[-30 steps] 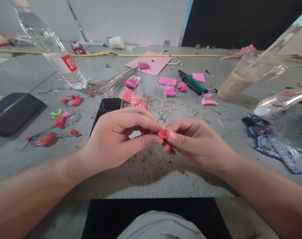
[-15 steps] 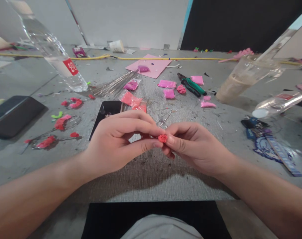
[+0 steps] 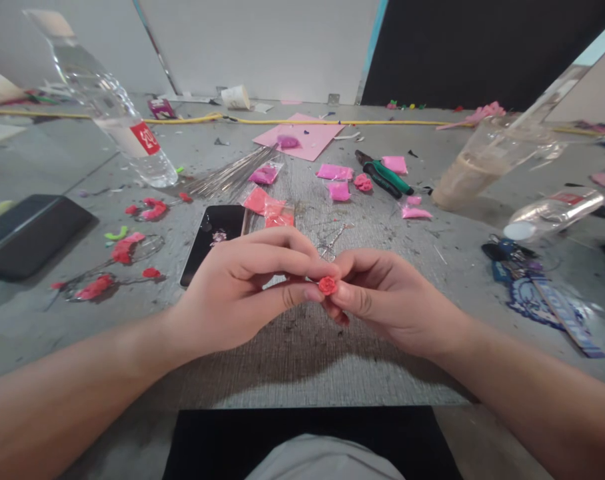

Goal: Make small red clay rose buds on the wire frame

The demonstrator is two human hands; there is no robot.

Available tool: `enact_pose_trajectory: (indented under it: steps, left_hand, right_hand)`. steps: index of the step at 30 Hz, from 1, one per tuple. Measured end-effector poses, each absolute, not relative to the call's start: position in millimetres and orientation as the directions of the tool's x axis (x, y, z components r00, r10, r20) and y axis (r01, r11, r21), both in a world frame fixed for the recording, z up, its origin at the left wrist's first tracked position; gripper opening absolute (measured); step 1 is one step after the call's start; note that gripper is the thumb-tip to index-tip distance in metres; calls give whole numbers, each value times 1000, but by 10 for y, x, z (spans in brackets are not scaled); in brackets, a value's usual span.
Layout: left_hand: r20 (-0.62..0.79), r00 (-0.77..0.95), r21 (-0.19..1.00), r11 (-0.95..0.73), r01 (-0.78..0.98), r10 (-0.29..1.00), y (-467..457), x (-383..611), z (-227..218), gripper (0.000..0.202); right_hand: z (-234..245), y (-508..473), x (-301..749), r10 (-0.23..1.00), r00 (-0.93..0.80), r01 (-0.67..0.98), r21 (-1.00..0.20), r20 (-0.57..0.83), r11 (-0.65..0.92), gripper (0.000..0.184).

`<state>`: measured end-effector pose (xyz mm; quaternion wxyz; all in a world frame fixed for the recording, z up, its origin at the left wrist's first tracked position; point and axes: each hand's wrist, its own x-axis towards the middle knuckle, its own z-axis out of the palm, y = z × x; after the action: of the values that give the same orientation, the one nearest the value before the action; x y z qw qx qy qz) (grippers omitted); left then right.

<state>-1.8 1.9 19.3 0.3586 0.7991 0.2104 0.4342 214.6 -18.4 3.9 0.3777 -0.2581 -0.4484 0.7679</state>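
Observation:
A small red clay rose (image 3: pixel 327 286) is pinched between my two hands above the table's front part. My left hand (image 3: pixel 255 283) grips it from the left with thumb and fingertips. From the other side, the thumb and curled fingers of my right hand (image 3: pixel 382 290) press on it. Behind the hands lies a thin twisted wire piece (image 3: pixel 335 240). A black phone (image 3: pixel 210 230) is partly covered by my left hand. Clear packets of red clay (image 3: pixel 277 212) lie just past it.
Left are wire pieces with red clay (image 3: pixel 95 287), a black case (image 3: pixel 30 233) and a tall water bottle (image 3: pixel 132 130). Wire stems (image 3: pixel 232 172), pink clay packets (image 3: pixel 335 172) and green-handled pliers (image 3: pixel 385 177) lie farther back. Right stand a drink cup (image 3: pixel 467 173), a lying bottle (image 3: pixel 557 212) and keychains (image 3: pixel 542 293).
The red clay rose has turned slightly in my fingers, so its layered top faces me more. Both hands remain in nearly the same place; the whole view has shifted a little.

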Motion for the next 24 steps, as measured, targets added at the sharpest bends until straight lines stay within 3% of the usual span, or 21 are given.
enact_pose_trajectory:
  steps: [9, 17, 21, 24]
  left_hand:
    - [546, 571, 751, -660, -9, 613, 24, -29, 200, 33]
    - [475, 637, 800, -599, -26, 607, 100, -74, 239, 25]
    - [416, 762, 793, -609, -37, 496, 219, -132, 257, 26]
    - [230, 911, 716, -693, 81, 343, 300, -149, 214, 29]
  right_hand:
    - [94, -206, 2123, 811, -581, -347, -883, -62, -316, 12]
    - [109, -170, 2154, 776, -624, -280, -902, -90, -330, 17]
    - [49, -76, 2197, 875, -478, -204, -961, -68, -186, 16]
    - [20, -1, 2225, 940, -340, -124, -989, -35, -82, 17]
